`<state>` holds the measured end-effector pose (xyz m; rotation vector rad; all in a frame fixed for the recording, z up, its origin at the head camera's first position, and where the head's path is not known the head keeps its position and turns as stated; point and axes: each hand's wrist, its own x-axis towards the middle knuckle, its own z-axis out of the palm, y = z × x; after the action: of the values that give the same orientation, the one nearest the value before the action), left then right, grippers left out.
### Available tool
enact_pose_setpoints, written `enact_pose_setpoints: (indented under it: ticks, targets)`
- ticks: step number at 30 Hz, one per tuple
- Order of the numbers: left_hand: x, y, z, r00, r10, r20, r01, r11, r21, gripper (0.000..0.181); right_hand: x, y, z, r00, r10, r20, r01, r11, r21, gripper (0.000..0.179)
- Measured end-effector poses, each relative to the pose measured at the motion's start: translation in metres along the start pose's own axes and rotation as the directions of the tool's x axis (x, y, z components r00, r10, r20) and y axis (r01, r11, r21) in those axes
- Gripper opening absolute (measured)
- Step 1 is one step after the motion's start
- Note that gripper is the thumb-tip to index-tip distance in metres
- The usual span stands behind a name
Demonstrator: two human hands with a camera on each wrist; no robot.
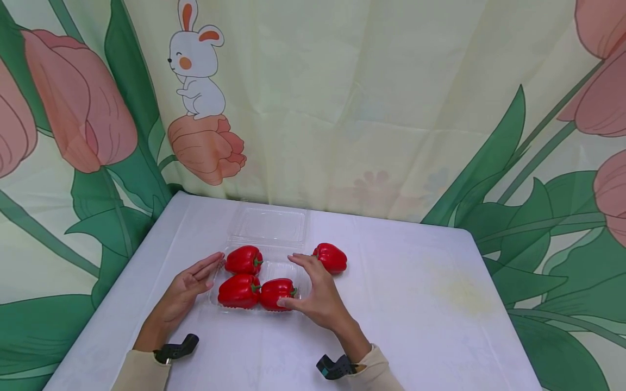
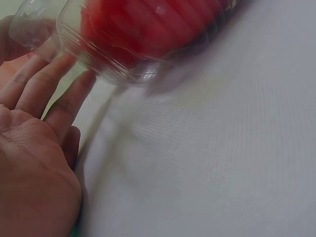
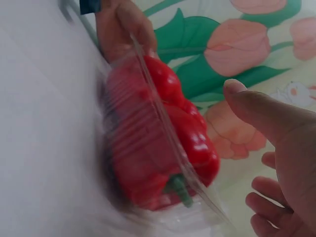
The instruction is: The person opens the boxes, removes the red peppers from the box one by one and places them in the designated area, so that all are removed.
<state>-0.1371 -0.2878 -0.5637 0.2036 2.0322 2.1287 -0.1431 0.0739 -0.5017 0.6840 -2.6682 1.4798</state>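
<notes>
A clear plastic clamshell box (image 1: 282,268) sits on the table with its lid folded back. Inside it lie three red bell peppers: one at back left (image 1: 242,259), one at front left (image 1: 237,291), one at front right (image 1: 277,295). My left hand (image 1: 182,297) has its fingers extended against the box's left side; in the left wrist view the fingertips (image 2: 89,77) meet the clear wall. Over the box's right side, my right hand (image 1: 323,298) is spread, thumb apart from the fingers, with nothing in its grasp. A fourth bell pepper (image 1: 332,258) lies outside, just beyond the right hand.
The transparent lid (image 1: 270,226) lies flat behind the box, towards the table's back edge. A white cloth covers the table (image 1: 411,304). Behind it hangs a curtain (image 1: 391,108) printed with tulips and a rabbit. Each wrist wears a black strap device (image 1: 177,347).
</notes>
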Motion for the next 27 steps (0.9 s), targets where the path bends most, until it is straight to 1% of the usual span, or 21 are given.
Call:
enact_pose_setpoints:
  ticks: [5, 13, 19, 27]
  targets:
    - [0.000, 0.000, 0.000, 1.000, 0.006, 0.005, -0.006, 1.000, -0.005, 0.071, -0.002, -0.001, 0.011, 0.999, -0.013, 0.033, 0.013, 1.000, -0.015, 0.088]
    - [0.000, 0.000, 0.001, 1.000, 0.004, 0.004, -0.004, 1.000, -0.002, 0.072, -0.003, -0.002, 0.021, 0.994, 0.007, 0.111, 0.001, 0.997, -0.073, 0.087]
    - [0.000, 0.000, 0.001, 1.000, 0.004, -0.001, -0.004, 1.000, 0.001, 0.074, -0.004, -0.001, 0.023, 0.988, 0.028, 0.150, -0.012, 0.995, -0.102, 0.081]
    - [-0.001, 0.000, 0.001, 1.000, 0.008, -0.004, -0.008, 1.000, -0.007, 0.074, -0.002, 0.000, 0.022, 0.986, -0.002, 0.168, 0.026, 0.989, -0.144, 0.074]
